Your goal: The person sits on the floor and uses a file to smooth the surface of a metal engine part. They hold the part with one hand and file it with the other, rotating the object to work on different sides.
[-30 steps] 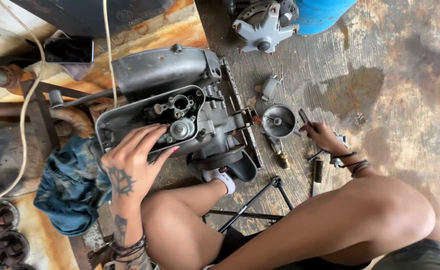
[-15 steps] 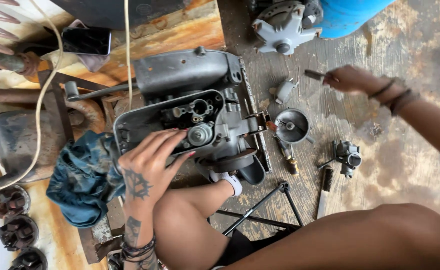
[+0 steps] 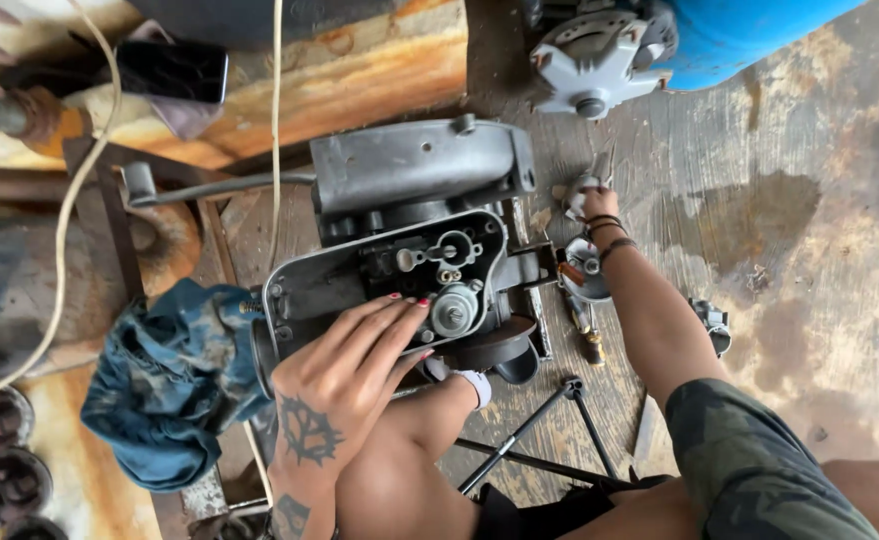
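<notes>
Left hand (image 3: 344,375) is flat and spread open, fingers splayed across the open face of the grey engine case (image 3: 399,265), pressing on it, not gripping anything. The case sits right under and ahead of that hand on the wooden floor (image 3: 759,200), long axis running roughly left to right, open side up toward the camera. Just left of the hand there's a crumpled blue rag (image 3: 174,385). Right hand (image 3: 589,200) is out past the far right end of the case, closed around a small grey metal part (image 3: 577,188), can't tell exactly what it is. Half a second ago that hand was further right and higher holding a thin tool; now it has come in beside the case, just above the round metal cup (image 3: 584,270). No labels readable.
</notes>
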